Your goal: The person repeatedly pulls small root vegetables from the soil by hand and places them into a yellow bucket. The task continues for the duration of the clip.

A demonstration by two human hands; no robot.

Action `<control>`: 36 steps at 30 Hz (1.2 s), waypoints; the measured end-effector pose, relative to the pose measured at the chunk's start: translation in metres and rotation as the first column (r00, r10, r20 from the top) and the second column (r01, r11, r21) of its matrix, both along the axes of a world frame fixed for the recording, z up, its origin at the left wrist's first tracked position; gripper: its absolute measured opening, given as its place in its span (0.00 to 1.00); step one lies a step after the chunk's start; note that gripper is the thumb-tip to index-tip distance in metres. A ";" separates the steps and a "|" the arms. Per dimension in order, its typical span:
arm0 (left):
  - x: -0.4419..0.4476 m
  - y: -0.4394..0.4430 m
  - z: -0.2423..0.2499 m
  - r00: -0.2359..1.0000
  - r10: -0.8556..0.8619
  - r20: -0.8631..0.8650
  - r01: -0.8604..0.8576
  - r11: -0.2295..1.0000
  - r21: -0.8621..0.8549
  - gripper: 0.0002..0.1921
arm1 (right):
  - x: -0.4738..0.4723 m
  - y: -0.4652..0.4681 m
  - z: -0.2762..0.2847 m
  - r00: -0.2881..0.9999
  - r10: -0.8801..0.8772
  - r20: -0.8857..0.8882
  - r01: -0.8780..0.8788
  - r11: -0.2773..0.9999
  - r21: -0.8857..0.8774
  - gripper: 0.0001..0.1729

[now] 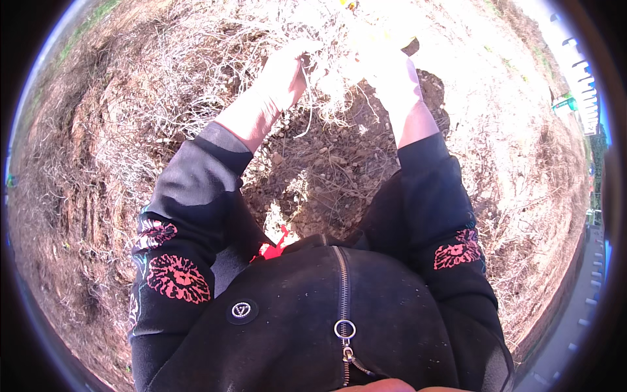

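Both my arms reach forward over a dry, sunlit field. My left hand (286, 73) is among pale dried plant stems (230, 63), its fingers bent and partly lost in glare. A thin stem hangs down beside its palm. My right hand (394, 81) is to the right, mostly washed out by bright light, so its fingers and anything in them cannot be made out. Between the hands lies a tangle of pale stems or roots (335, 100). Below it is shaded brown soil (323, 161) with small pebbles or clods and dry bits.
My dark zip jacket (294, 294) and bent legs fill the lower view. A red item (274, 250) shows by my left leg. Dry plant litter (73, 196) covers the ground on the left. A paved strip (583, 304) runs along the far right edge.
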State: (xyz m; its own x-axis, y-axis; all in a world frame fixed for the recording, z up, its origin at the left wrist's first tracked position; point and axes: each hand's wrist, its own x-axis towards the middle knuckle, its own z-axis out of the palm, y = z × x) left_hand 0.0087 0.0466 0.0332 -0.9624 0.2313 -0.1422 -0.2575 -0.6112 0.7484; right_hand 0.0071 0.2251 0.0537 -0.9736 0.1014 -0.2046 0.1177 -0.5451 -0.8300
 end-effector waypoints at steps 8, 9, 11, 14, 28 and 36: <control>0.002 -0.016 0.016 0.998 -0.021 0.052 0.020 1.000 0.005 0.12 | -0.020 0.034 -0.023 0.993 -0.004 0.121 -0.016 0.987 0.162 0.11; 0.000 -0.019 0.016 0.998 0.063 0.028 -0.060 0.996 -0.073 0.10 | -0.024 0.041 -0.033 0.993 -0.021 0.118 -0.003 0.979 0.204 0.10; -0.003 -0.027 0.017 0.977 0.209 -0.038 -0.212 0.956 -0.202 0.07 | -0.034 0.051 -0.057 0.973 0.011 0.229 -0.025 0.998 0.055 0.09; -0.007 -0.042 0.019 0.927 0.376 -0.019 -0.370 0.903 -0.219 0.07 | -0.045 0.057 -0.104 0.939 0.080 0.334 -0.042 0.992 -0.119 0.11; 0.013 -0.027 0.004 0.977 0.208 0.040 -0.189 0.942 -0.277 0.07 | -0.103 0.105 0.003 0.969 0.191 0.158 -0.069 -0.405 0.912 0.12; 0.010 -0.014 -0.019 0.998 -0.050 0.030 0.058 0.827 -0.559 0.23 | -0.090 0.066 -0.025 0.762 0.638 0.114 -0.647 0.739 0.187 0.21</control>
